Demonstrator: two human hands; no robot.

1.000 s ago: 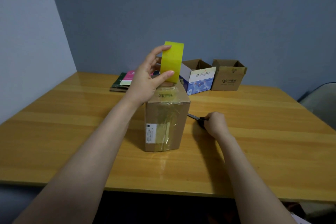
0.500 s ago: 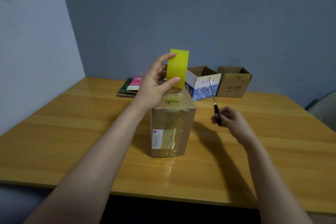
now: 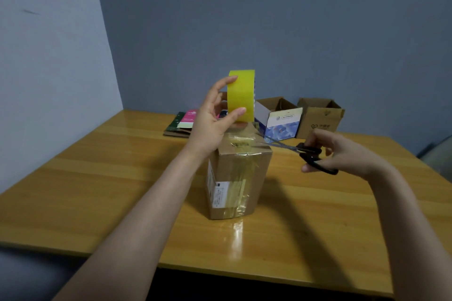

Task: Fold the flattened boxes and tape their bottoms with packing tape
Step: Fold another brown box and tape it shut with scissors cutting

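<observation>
Cardboard box [image 3: 238, 178] standing mid-tabletop [image 3: 97, 190], tape strip [image 3: 241, 144] laid over upturned face. Yellow tape roll [image 3: 241, 95] being pinched above it by left hand [image 3: 211, 124]; scissors [image 3: 308, 153] being gripped by right hand [image 3: 342, 151], blades aimed at strip. Two far boxes [image 3: 319, 117] judged done; flattened stack [image 3: 179, 126] far left waiting.

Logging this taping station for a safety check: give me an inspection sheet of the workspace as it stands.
Surface: glossy wooden table.
Job's things: cardboard box upright, taped across its top; yellow tape roll above it; scissors aimed at the box top.
Clutter: printed open box, brown open box, flat stack, all at the back.
Grippers: left hand holds the tape roll; right hand grips the scissors.
Cables: nothing seen.
Surroundings: blue-grey walls.
</observation>
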